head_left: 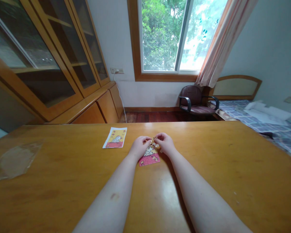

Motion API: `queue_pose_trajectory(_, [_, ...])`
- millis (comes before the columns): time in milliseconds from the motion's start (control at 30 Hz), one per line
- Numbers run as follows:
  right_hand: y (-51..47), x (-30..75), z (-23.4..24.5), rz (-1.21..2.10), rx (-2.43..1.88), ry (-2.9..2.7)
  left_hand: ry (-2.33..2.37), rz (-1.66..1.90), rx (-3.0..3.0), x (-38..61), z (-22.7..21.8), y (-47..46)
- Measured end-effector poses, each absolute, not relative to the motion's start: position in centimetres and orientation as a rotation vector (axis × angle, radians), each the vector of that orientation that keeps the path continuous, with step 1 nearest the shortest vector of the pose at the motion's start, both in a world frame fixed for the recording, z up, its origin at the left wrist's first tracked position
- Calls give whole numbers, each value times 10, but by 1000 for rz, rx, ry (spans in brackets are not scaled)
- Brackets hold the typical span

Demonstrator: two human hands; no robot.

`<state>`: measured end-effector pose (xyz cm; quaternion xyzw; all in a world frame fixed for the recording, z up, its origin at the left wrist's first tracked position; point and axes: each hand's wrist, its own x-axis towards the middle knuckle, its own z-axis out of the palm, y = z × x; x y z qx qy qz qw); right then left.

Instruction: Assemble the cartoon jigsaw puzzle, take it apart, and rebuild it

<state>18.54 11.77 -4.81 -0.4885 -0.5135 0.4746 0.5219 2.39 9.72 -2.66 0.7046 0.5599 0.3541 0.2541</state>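
Observation:
A partly assembled jigsaw puzzle [149, 159] lies on the wooden table, pink along its near edge with a white figure above. My left hand [140, 147] rests at the puzzle's upper left, its fingers bent together at the far edge; what they pinch is hidden. From the right, my right hand [165, 142] reaches over the upper part, thumb and fingers pinching a small puzzle piece. Yellowish pieces show between the two hands. To the left lies a picture card [115, 138] with a white bird-like figure on yellow and pink.
A clear plastic bag [16, 160] lies flat on the left of the table [87, 194]. Beyond the far edge stand a glass-door cabinet [60, 55], an armchair [196, 100] and a bed [262, 116] on the right.

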Motion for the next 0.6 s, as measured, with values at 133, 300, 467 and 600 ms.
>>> queue_pose_trajectory(133, [117,185,-47,1109,-1185,-1239,1423,971,1903,26,-27,95])
queue_pose_trajectory(300, [116,185,-47,1069,-1206,-1276,1438,924,1964,25,-27,97])
queue_pose_trajectory(467, [115,186,-47,1017,-1239,-1312,1458,932,1973,25,-27,97])
queue_pose_trajectory(600, [116,188,-49,959,-1300,-1359,1438,921,1993,26,-26,96])
